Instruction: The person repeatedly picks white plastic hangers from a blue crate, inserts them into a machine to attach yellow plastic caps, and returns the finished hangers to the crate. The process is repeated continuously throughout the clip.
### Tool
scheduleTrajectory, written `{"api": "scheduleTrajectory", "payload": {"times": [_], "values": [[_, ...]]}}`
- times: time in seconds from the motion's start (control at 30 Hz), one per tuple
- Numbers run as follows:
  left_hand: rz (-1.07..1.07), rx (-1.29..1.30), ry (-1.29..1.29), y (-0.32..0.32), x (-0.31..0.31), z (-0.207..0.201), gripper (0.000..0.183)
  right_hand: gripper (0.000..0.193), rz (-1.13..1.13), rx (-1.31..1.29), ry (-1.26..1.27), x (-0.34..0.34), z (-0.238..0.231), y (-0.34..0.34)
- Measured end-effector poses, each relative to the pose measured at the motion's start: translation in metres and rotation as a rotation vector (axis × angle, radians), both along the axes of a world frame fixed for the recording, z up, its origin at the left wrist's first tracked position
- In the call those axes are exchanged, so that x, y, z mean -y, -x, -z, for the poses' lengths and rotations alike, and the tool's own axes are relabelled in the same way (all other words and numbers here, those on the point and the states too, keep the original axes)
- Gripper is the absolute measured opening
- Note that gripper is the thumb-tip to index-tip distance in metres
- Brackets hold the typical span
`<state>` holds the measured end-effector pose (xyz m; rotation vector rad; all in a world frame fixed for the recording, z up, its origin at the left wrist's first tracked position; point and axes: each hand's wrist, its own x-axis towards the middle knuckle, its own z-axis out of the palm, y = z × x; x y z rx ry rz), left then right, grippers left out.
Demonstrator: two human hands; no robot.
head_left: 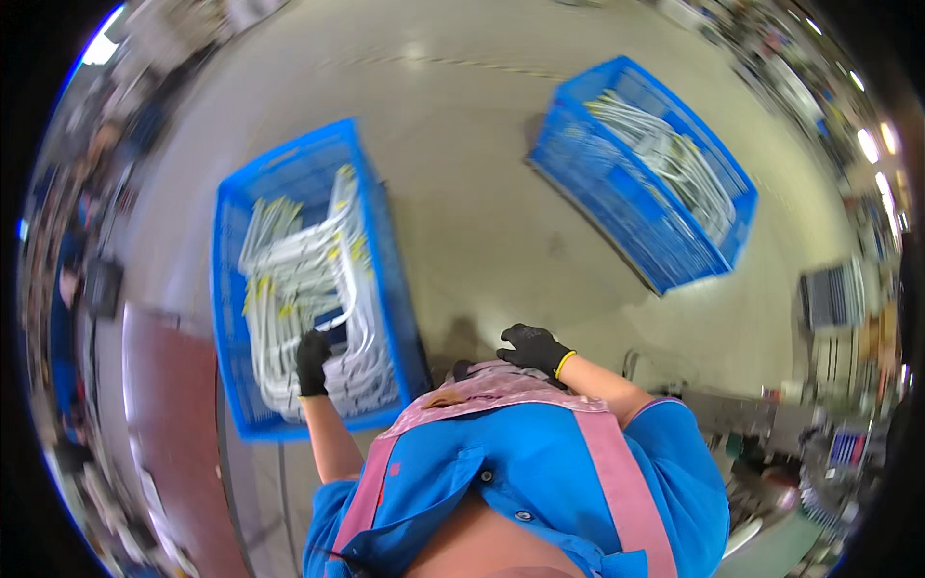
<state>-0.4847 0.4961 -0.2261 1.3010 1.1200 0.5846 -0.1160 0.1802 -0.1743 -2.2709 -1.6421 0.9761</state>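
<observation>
My left hand (pixel 313 363), in a black glove, reaches into the left blue crate (pixel 390 260). Its fingers look closed round a bent white tube (pixel 339 319), though the glove hides most of the grip. More bent white tubes (pixel 279 332) with yellow ends lie stacked in that crate, several deep. In front of my apron (pixel 501 382), my right hand (pixel 532 349) wears a black glove with a yellow cuff. It holds nothing, and its fingers are slightly apart.
A second blue crate (pixel 617 207) of bent tubes (pixel 665 154) stands at the far right. Along the left is a dark red panel (pixel 178 424). Equipment and a grey stack (pixel 834 296) line the right side. A striped line (pixel 482 65) crosses the floor.
</observation>
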Motion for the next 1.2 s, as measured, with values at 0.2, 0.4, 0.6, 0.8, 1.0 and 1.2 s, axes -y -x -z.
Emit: {"api": "scheduleTrajectory", "payload": {"times": [0.2,0.4,0.6,0.8,1.0,1.2], "values": [[0.817,-0.021,-0.339,-0.265,0.056,0.013,0.035,0.046,0.486,0.052,-0.134,0.101,0.02,-0.1],[1.008,-0.248,-0.47,-0.475,0.141,-0.03,0.046,0.047,0.767,0.096,-0.072,0.227,0.031,-0.191],[1.284,-0.092,-0.058,-0.607,0.193,-0.018,0.04,0.044,1.002,0.096,-0.044,0.3,0.036,-0.252],[1.432,-0.229,0.234,-0.759,0.183,0.022,0.039,0.038,1.17,0.006,-0.078,0.301,0.058,-0.297],[1.541,-0.081,-0.619,-0.975,0.181,0.099,0.03,0.043,1.385,-0.076,0.072,0.29,0.067,-0.366],[1.564,-0.175,-0.548,-1.173,0.201,0.175,0.02,0.033,1.698,-0.262,0.007,0.239,0.045,-0.433]]}}
